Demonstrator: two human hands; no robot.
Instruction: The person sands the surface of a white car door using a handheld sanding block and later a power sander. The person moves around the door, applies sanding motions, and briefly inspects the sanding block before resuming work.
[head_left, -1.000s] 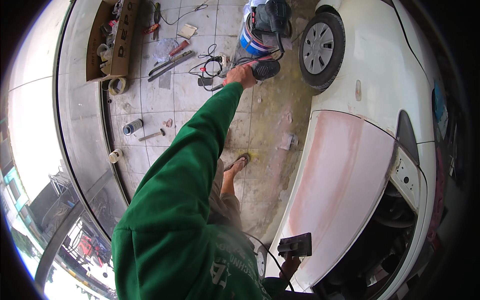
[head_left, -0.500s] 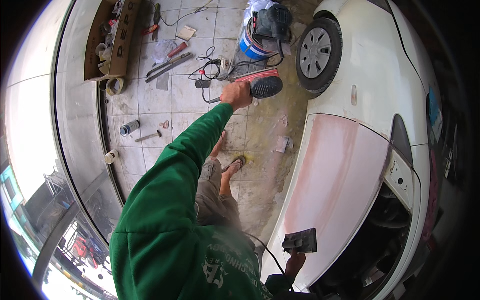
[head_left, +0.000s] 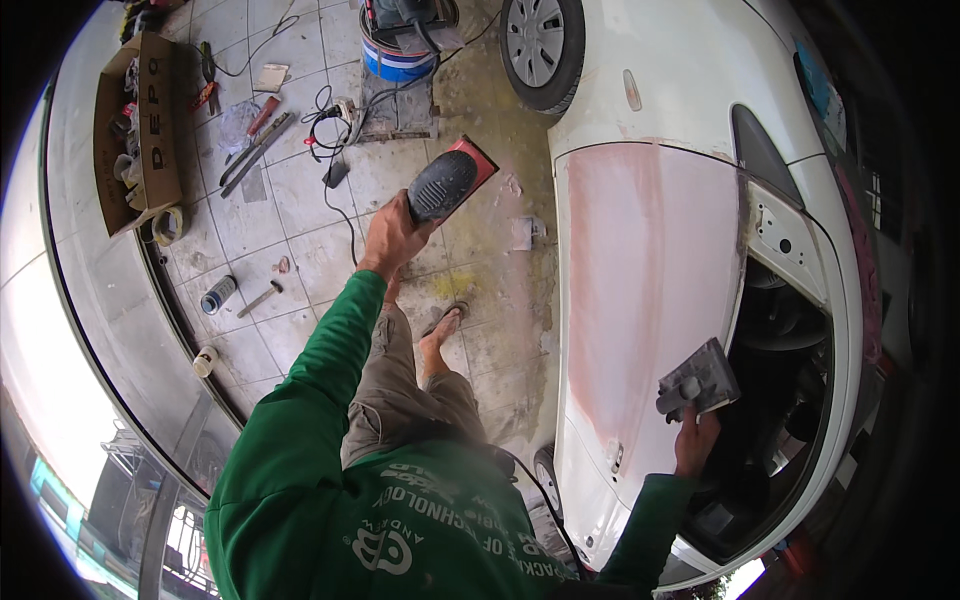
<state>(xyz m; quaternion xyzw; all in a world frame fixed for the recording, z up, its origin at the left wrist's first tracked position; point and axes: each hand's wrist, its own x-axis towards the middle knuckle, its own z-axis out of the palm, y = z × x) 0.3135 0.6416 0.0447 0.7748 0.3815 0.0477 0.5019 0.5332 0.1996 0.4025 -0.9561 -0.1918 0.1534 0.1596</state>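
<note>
Two grips: left fingers clamped on sander, right fingers on dark tool, now nearer window opening.

You wear a green sweatshirt printed with white lettering and a rounded white emblem, its long sleeves ending at your bare hands, plus grey-brown shorts and a dark sandal.

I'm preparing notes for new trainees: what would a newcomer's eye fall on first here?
Most likely the white car filling much of the right side, its door panel streaked pink. Next, the black-and-red sander near the middle, held in the left hand above the tiled floor. The dark flat tool in the right hand also stands out, by the window opening.
</note>
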